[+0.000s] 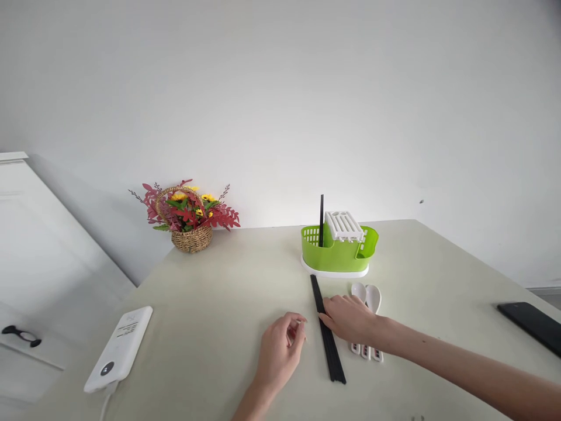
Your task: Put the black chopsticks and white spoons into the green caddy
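Note:
A bundle of black chopsticks [328,339] lies on the pale table [228,292], running from near the holder toward me. My right hand [350,318] rests on the chopsticks' middle, fingertips touching them; whether it grips them I cannot tell. My left hand [280,351] hovers just left of the chopsticks, fingers curled and empty. Two white spoons [368,298] lie to the right, partly hidden under my right hand. Behind stands a green cutlery holder [339,251] with a white rack insert and one black chopstick [321,219] upright in it.
A wicker basket of artificial flowers [189,217] stands at the back left by the wall. A white power bank [119,348] with a cable lies at the left front. A black phone [532,324] lies near the right edge. A white cabinet [26,275] stands to the left.

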Tool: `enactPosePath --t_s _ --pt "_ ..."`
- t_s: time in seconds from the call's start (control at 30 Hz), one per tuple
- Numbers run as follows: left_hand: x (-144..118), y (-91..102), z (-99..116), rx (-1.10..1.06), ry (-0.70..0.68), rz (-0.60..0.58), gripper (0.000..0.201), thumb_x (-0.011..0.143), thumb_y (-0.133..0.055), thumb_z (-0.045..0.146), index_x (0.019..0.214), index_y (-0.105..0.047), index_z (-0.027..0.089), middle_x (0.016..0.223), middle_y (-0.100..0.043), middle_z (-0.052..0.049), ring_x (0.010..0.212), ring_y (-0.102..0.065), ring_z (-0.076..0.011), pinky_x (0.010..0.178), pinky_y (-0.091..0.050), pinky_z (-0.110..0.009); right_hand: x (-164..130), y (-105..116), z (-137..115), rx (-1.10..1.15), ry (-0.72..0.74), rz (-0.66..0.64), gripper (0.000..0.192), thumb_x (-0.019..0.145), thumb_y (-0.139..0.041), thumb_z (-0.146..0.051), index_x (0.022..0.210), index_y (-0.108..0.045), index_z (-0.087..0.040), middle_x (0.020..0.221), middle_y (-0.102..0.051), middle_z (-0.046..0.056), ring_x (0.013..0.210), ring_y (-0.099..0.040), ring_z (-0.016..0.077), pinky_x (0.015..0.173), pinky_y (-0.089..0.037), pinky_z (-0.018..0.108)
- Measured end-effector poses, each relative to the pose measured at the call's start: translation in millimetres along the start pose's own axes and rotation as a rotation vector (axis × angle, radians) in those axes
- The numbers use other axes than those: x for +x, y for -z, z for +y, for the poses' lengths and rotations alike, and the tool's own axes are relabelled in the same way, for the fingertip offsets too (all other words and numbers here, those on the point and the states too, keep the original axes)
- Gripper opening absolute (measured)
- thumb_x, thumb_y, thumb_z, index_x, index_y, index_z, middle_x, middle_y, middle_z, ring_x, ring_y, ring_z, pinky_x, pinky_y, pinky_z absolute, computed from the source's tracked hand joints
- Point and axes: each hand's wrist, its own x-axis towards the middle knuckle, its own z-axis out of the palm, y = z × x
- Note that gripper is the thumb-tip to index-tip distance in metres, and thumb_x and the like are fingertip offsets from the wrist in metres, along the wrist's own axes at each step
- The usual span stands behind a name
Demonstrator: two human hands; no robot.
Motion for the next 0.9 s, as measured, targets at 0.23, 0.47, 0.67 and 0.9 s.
enactPosePath --t_s 0.23,0.47,0.67,0.9 --pt "0.4 0.7 0.1 0.007 0.005 -0.019 0.029 0.1 -0.047 0.044 0.102 -0.068 0.025 0.079 -0.076 -0.001 0.07 -0.068 -0.0173 0.059 -0.048 -0.026 8.7 -6.1 -14.6 0.084 -0.122 -0.018 0.039 0.106 -0.031 -0.035 0.11 -0.063 -0.012 0.105 -0.075 0.019 0.099 -0.074 0.0354 0.075 -0.049 0.039" --pt "-0.5 -0.5 -1.5 -0.004 -0.013 -0.007 0.03 0.101 -0.046 0.044 0.1 -0.068 0.024 0.08 -0.076 -0.002 0.07 -0.068 -0.0172 0.058 -0.048 -0.026 14.7 -9.2 -17.3 0.154 -0.166 -0.039 0.034 0.105 -0.03 -0.031 0.112 -0.059 -0.014 0.111 -0.075 0.019 0.103 -0.073 0.0356 0.079 -0.048 0.041" --pt "-2.1 -0.2 -1.5 -0.01 -0.027 -0.006 0.029 0.101 -0.046 0.043 0.101 -0.067 0.024 0.079 -0.075 -0.001 0.069 -0.067 -0.0169 0.058 -0.046 -0.025 17.8 -3.6 -18.3 0.187 -0.195 -0.058 0.034 0.101 -0.033 -0.034 0.11 -0.06 -0.016 0.113 -0.074 0.019 0.106 -0.071 0.0365 0.081 -0.048 0.041" --pt "-2.1 -0.2 -0.8 -0.001 -0.039 0.0 0.03 0.102 -0.045 0.042 0.105 -0.067 0.023 0.079 -0.075 -0.002 0.068 -0.067 -0.0166 0.058 -0.046 -0.026 24.7 5.1 -10.9 0.276 -0.199 -0.127 0.033 0.099 -0.034 -0.035 0.098 -0.063 -0.018 0.088 -0.077 0.01 0.067 -0.074 0.0241 0.075 -0.049 0.036"
